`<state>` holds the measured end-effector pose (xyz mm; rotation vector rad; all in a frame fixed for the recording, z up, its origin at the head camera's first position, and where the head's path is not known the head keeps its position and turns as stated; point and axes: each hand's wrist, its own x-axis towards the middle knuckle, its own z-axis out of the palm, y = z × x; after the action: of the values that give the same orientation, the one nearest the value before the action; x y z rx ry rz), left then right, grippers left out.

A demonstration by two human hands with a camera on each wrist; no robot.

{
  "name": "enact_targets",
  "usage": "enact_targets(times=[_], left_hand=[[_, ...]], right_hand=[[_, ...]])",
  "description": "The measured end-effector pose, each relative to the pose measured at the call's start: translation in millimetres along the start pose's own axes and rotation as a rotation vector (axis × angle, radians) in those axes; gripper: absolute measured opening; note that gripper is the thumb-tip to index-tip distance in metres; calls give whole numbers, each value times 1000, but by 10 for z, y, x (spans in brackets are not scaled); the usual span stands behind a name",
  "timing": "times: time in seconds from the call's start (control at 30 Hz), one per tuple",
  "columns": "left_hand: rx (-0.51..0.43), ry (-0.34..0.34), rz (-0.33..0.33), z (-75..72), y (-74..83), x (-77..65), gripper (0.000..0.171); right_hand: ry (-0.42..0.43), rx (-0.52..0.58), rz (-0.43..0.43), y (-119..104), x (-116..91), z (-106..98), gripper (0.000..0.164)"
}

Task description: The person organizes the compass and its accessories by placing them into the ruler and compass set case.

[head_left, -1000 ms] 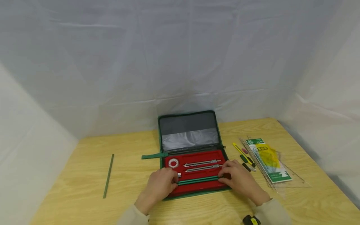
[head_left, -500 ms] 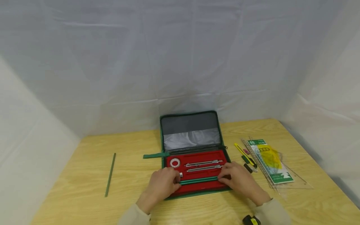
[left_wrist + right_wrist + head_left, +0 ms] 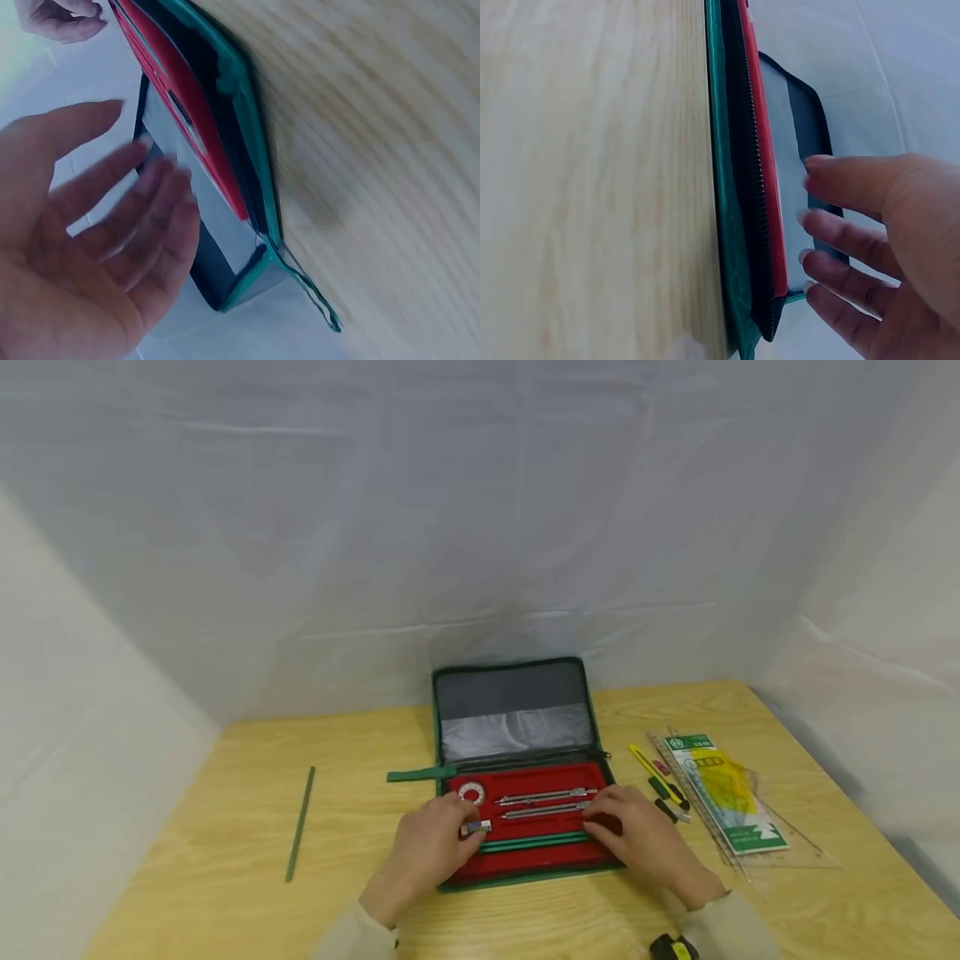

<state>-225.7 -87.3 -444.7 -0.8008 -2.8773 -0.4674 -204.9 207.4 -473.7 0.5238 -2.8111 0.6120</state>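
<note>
Zip case (image 3: 513,689), between and beyond left hand (image 3: 435,842) and right hand (image 3: 641,842): green outside, black-edged, lined dark grey; pocket (image 3: 517,732), silvery.
Tray (image 3: 534,863), between the hands: plain red.
Two rods (image 3: 534,840), between the hands: green.
Two slim instruments (image 3: 546,811), between the hands: silver-grey.
Ring (image 3: 482,791), beyond left hand: white.
Small block (image 3: 480,827), at left hand's fingertips: white and dark blue.
Stick (image 3: 301,825), left of left hand: dull green.
Right of right hand: cutter (image 3: 645,762), yellow; packet (image 3: 731,822), green, white, pale blue; sheet (image 3: 718,781), translucent yellow.
Sleeves (image 3: 733,928), behind the hands: cream.
Table (image 3: 352,810), beneath the hands: yellowish, wood-grained.
</note>
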Motion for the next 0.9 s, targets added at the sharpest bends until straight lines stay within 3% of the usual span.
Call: enact_targets(times=[0.13, 0.33, 0.53, 0.77, 0.9], left_hand=[[40, 77, -27, -42, -47, -15, 46], [37, 19, -82, -70, -166, -22, 64], [87, -10, -126, -92, -317, -41, 68], [99, -53, -218, -131, -515, -123, 73], [130, -43, -254, -144, -651, -187, 72]], right_hand=[[23, -1, 19, -6, 36, 3, 32], [-61, -12, 56, -15, 73, -18, 55], [-132, -42, 77, -64, 110, -22, 59], [-146, -23, 56, -135, 206, 25, 59], [-152, -18, 36, -184, 267, 73, 59]])
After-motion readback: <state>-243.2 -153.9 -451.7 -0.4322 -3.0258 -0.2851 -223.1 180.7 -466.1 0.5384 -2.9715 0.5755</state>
